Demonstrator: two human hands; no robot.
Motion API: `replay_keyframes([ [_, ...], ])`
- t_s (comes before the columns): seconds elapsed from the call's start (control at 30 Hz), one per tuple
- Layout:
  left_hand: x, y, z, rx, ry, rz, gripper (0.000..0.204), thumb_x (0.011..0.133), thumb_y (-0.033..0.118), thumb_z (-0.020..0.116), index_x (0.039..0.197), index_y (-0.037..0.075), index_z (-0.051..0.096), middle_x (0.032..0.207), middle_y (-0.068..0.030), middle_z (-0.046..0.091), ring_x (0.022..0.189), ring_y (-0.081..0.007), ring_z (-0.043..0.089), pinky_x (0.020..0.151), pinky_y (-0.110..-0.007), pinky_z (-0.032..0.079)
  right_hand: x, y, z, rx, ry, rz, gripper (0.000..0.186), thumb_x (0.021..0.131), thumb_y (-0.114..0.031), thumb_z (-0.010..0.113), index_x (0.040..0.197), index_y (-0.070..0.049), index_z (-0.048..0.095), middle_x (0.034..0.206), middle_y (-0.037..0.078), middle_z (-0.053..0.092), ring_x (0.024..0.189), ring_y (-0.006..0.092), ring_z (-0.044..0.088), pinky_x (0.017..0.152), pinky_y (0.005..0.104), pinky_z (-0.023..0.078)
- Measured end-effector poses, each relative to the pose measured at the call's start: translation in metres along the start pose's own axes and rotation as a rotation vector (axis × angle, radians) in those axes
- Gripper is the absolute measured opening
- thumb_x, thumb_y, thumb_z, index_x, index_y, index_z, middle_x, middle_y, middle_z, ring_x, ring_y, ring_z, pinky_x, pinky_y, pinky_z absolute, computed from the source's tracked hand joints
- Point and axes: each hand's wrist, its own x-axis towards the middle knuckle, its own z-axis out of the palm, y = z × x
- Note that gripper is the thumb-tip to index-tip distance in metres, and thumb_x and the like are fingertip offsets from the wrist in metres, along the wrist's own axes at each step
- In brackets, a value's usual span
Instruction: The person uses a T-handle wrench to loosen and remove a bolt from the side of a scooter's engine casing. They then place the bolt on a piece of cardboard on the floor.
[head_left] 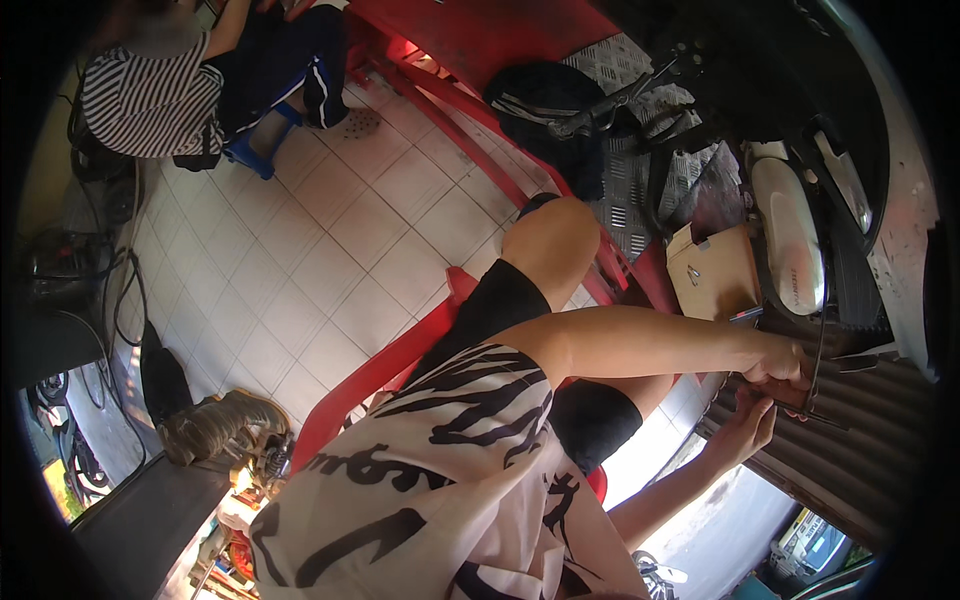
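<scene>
My left hand (778,362) reaches in from the upper side, its fingers bent and closed at a thin dark cable (821,345). That cable runs down past a white motorcycle part (793,240). Just below, my right hand (747,430) is raised, thumb and fingers pinched together close to the left fingertips. A thin rod-like end (828,420) sticks out to the right of the fingers. What the right fingertips grip is too small and covered to name. Behind both hands lies a brown ribbed surface (850,440).
A cardboard box (715,275) stands beside the motorcycle, with a small metal piece on it. Red metal frame bars (380,355) cross beside my legs. Another person in a striped shirt (150,100) sits at the upper left by a blue stool (265,145). Cables (125,270) hang at the left.
</scene>
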Motion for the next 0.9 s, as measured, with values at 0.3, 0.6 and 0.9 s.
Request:
replay_keyframes([
  [0.3,0.027,0.009,0.006,-0.017,0.242,-0.007,0.009,0.092,-0.005,0.049,0.098,-0.008,0.055,0.094,-0.0185,0.062,0.089,-0.0336,0.067,0.083,-0.043,0.059,0.011,-0.023,-0.022,0.064,-0.044,-0.025,0.038,0.097,-0.028,0.055,0.114,0.007,0.055,0.087,0.013,0.064,0.077,0.0163,0.06,0.072,0.0267,0.048],
  [0.6,-0.002,0.02,0.021,-0.019,0.278,0.065,0.007,0.089,-0.007,0.053,0.095,-0.01,0.055,0.09,-0.0232,0.062,0.086,-0.0396,0.067,0.076,-0.044,0.059,0.029,-0.028,-0.066,-0.304,0.254,-0.428,0.036,0.09,-0.015,0.064,0.122,0.001,0.057,0.092,0.011,0.064,0.078,0.017,0.063,0.062,0.0257,0.051],
  [0.9,-0.004,0.023,0.027,0.016,0.323,0.079,0.006,0.089,-0.005,0.056,0.094,-0.008,0.056,0.085,-0.0211,0.063,0.082,-0.0374,0.068,0.071,-0.045,0.059,0.032,-0.015,-0.063,-0.682,0.206,-0.33,0.028,0.096,-0.021,0.055,0.101,0.003,0.068,0.089,0.007,0.067,0.064,0.0143,0.059,0.052,0.0265,0.046],
])
